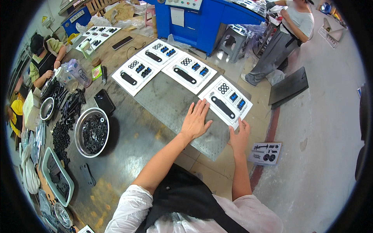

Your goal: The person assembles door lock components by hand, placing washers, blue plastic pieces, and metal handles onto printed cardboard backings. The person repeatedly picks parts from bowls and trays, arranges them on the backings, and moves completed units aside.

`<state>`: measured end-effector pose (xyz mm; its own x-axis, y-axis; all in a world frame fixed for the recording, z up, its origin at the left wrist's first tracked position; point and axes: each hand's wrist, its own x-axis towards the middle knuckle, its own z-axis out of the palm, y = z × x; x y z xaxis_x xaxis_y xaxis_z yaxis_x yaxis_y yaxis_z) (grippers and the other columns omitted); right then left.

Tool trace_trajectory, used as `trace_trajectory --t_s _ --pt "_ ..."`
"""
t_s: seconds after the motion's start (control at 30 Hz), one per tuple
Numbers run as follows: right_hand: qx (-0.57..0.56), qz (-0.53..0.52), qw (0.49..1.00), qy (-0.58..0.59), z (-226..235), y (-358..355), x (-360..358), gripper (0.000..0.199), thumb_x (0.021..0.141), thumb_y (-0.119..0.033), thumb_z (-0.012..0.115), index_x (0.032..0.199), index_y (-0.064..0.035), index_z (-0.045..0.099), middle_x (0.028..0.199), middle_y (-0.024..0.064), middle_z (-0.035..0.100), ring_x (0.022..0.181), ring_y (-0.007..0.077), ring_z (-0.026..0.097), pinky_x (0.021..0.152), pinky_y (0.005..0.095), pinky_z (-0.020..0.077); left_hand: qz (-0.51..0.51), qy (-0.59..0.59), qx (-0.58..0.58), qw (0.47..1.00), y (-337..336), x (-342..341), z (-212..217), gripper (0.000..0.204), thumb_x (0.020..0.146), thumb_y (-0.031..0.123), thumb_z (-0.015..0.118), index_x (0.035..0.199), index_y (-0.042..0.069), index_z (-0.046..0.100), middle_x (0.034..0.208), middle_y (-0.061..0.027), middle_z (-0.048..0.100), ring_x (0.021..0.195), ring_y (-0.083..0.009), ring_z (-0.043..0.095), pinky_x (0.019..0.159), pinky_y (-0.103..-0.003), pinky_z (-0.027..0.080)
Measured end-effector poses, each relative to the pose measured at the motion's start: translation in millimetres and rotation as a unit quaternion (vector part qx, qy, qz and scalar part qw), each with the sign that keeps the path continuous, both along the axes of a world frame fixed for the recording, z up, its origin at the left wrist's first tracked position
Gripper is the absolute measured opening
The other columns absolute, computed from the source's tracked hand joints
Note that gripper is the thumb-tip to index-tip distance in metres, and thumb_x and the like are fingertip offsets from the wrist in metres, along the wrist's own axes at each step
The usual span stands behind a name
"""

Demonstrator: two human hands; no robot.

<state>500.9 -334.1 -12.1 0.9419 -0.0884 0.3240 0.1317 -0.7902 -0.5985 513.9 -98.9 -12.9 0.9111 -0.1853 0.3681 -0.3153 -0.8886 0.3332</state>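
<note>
A white card (239,96) with a long black part, black rings and small blue-and-black parts on it lies at the right end of a perforated metal plate (167,112). My left hand (196,122) rests with fingers stretched out, their tips at the card's left edge. At the card's near corner my right hand (240,136) has its thumb and fingers around the edge, gripping it. A similar card (182,87) sits to the left, and two more cards, a near one (128,83) and a far one (163,64), adjoin it.
Left on the table are a metal bowl (80,134) of black rings, a phone (104,101), loose black parts (62,136) and a green tray (70,180). A blue machine (190,29) and a grey stool (233,42) stand beyond. One person (268,58) stands far right; others work at left.
</note>
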Motion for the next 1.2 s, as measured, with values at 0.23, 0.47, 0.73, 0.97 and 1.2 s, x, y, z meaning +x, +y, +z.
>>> trace_trajectory --t_s 0.23,0.47,0.73,0.97,1.2 --pt "-0.007 -0.003 1.000 -0.008 -3.0 1.5 21.6 0.060 0.089 -0.026 0.076 0.141 -0.0026 0.058 0.142 0.0187 0.050 0.132 0.0359 0.049 0.107 0.0437 0.0436 0.000 0.016 0.033 0.999 3.2 19.9 -2.0 0.077 0.099 0.052 0.052 0.157 0.003 0.035 0.164 -0.0162 0.031 0.154 -0.0315 0.024 0.126 -0.050 0.016" --pt "-0.002 0.009 1.000 -0.008 -16.6 -7.1 35.4 0.061 0.090 -0.025 0.073 0.146 -0.0076 0.055 0.154 0.0168 0.044 0.140 0.0359 0.043 0.115 0.0439 0.0374 0.004 0.030 0.027 0.999 2.7 21.1 -1.5 0.074 0.100 0.051 0.051 0.156 0.005 0.036 0.164 -0.0155 0.031 0.154 -0.0324 0.024 0.126 -0.050 0.015" --pt "-0.033 0.012 0.999 0.012 -7.2 -6.5 33.7 0.061 0.091 -0.025 0.073 0.146 -0.0088 0.054 0.154 0.0154 0.046 0.141 0.0335 0.043 0.115 0.0434 0.0376 0.016 0.036 0.020 0.999 1.9 19.3 1.8 0.070 0.099 0.047 0.054 0.154 0.007 0.040 0.163 -0.0147 0.033 0.153 -0.0322 0.026 0.126 -0.050 0.017" --pt "0.020 0.019 1.000 0.003 -10.5 -5.5 33.5 0.057 0.091 -0.023 0.074 0.143 -0.0074 0.057 0.151 0.0166 0.048 0.138 0.0344 0.046 0.114 0.0426 0.0387 0.019 0.027 0.007 0.999 1.9 19.3 1.4 0.066 0.098 0.045 0.056 0.152 0.007 0.044 0.160 -0.0147 0.037 0.152 -0.0325 0.029 0.126 -0.049 0.018" --pt "0.030 0.028 0.999 -0.008 -11.9 -11.1 33.8 0.054 0.090 -0.023 0.075 0.140 -0.0067 0.060 0.150 0.0160 0.050 0.137 0.0346 0.048 0.113 0.0433 0.0394 0.021 0.007 -0.001 1.000 1.5 18.1 -0.7 0.065 0.097 0.042 0.058 0.149 0.006 0.046 0.157 -0.0151 0.041 0.149 -0.0337 0.033 0.125 -0.049 0.021"
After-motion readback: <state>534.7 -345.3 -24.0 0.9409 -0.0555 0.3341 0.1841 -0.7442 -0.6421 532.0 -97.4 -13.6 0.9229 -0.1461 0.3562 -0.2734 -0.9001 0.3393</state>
